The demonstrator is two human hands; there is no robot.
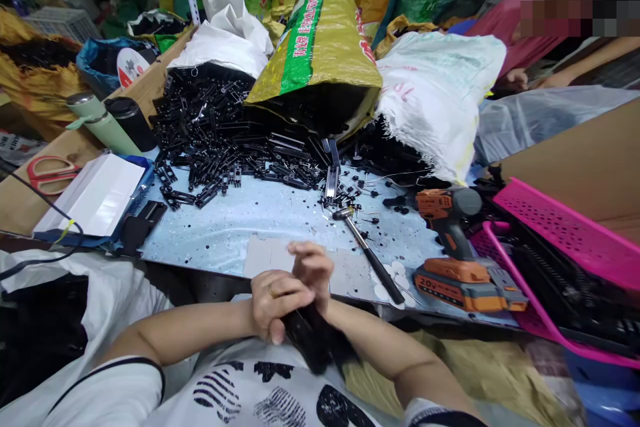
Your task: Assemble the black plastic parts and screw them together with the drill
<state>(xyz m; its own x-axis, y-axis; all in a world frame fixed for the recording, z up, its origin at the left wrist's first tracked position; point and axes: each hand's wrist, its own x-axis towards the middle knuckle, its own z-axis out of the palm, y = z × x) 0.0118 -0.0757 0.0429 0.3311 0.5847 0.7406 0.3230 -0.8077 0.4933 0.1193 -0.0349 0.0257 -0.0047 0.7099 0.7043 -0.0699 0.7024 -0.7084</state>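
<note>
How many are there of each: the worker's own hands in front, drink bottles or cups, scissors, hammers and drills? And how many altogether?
Worker's hands: 2 (left hand, right hand)
Bottles or cups: 2 (green bottle, black cup)
Scissors: 1 (red-handled scissors)
Hammers: 1 (hammer)
Drills: 1 (orange drill)
Total: 7

1. The right hand (314, 273) is blurred, its palm partly behind the left hand (277, 300).
2. The black piece (306, 340) under them is smeared, its top covered by fingers; it may be a long strip.
3. The yellow bag (333, 47) runs off the top edge; its inside is too dark to read.
4. The pink basket (565, 220) is cut at the right.
5. Bits (374, 220) by the hammer (369, 252) are too small to tell.
</note>
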